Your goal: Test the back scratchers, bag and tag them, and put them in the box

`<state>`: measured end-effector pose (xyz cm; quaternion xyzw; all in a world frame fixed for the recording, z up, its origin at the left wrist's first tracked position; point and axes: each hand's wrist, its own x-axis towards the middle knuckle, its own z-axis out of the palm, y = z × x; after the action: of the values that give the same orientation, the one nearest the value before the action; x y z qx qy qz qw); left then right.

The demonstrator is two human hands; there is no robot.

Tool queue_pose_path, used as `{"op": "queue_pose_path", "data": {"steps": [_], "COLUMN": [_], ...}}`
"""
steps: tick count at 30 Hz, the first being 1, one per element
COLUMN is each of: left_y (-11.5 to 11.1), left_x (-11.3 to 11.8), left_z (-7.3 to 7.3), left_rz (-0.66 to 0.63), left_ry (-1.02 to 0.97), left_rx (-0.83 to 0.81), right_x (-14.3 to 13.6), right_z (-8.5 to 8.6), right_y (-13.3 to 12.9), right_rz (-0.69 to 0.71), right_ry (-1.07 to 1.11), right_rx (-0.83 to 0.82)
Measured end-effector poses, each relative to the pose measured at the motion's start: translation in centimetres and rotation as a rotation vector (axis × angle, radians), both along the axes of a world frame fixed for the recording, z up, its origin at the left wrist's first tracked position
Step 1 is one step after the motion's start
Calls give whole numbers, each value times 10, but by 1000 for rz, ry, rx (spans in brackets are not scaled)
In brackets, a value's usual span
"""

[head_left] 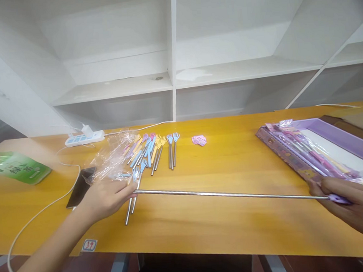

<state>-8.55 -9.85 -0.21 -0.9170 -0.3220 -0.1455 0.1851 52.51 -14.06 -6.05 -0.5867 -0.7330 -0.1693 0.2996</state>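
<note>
A long thin metal rod stretches between my hands above the yellow table. My left hand pinches its left end. At the right, my right hand is closed on the purple end piece. Beneath and beside my left fingers lie blue claw-headed sticks with metal shafts and crumpled clear plastic wrap. Several more claw-headed sticks in yellow, blue, pink and purple lie behind. Two blue-headed ones rest side by side to their right.
A purple box with wrapped sticks stands at right, near brown cardboard. Small pink cards lie mid-table. At left are a green bottle, a power strip, a white cable and a dark phone. White shelving rises behind.
</note>
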Motion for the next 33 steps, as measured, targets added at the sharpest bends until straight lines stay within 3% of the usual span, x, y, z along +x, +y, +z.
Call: {"op": "queue_pose_path", "data": {"steps": [3, 8, 11, 13, 17, 21, 25, 28, 33], "left_y": [-1, 0, 4, 8, 13, 7, 1, 3, 9], "left_x": [30, 88, 117, 130, 143, 158, 170, 168, 164], "left_z": [3, -3, -11, -16, -23, -29, -36, -43, -52], "left_rz": [-62, -46, -59, -66, -62, -136, -154, -151, -132], "left_ry": [71, 38, 19, 6, -28, -19, 10, 7, 19], "left_rx": [87, 121, 86, 64, 20, -35, -81, -93, -107], "right_x": [-23, -79, -113, -129, -150, -182, -211, -215, -209], "right_z": [12, 25, 24, 22, 21, 10, -10, -17, -14], "right_y": [6, 18, 24, 27, 27, 19, 13, 13, 20], "right_rz": [184, 229, 347, 322, 201, 338, 308, 311, 335], "right_ry": [-119, -161, -121, -68, -25, -51, 5, -2, -81], "right_rx": [5, 145, 130, 136, 172, 108, 87, 51, -3]}}
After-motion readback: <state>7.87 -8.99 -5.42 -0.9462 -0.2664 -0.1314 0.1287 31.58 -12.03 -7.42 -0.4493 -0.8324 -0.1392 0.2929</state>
